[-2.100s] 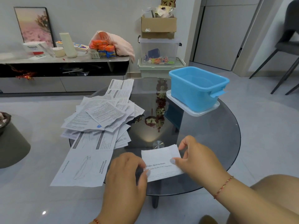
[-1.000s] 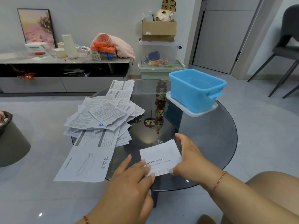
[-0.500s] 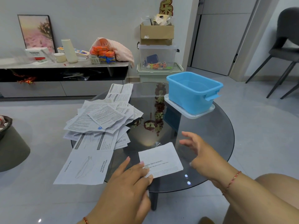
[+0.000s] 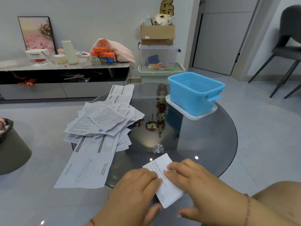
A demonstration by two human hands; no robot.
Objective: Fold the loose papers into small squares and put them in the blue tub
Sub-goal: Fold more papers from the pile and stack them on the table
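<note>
Living room, grey tile floor, low sideboard along the back wall upper left, stacked storage boxes upper centre, round dark glass bench mid-frame. Blue tub sits on a white tray at the bench's upper right, looks empty from here. Loose papers are piled centre-left, and one long sheet overhangs the near-left rim. The folded paper lies lower centre, turned diagonally, its near end apparently past the bench edge. Left hand rests on its left side, fingers lying close together and flat on the sheet; I can't tell if the thumb is under it. Right hand covers the right side, fingers fairly straight and slightly spread, pressing down rather than pinching, thumb low near the bottom edge. Both wrists come in from the bottom of frame, palms down. Risks, as I judge them: glass is slick, so the paper can skate under the press and the next crease lands skewed, giving a rectangle instead of a square. The near end has no support beneath, so pressure there bends it or tips it off. The overhanging long sheet could slide to the floor if the left forearm brushes the pile. The tub is well apart from the hands, so the drop needs a long reach across the bench.
</note>
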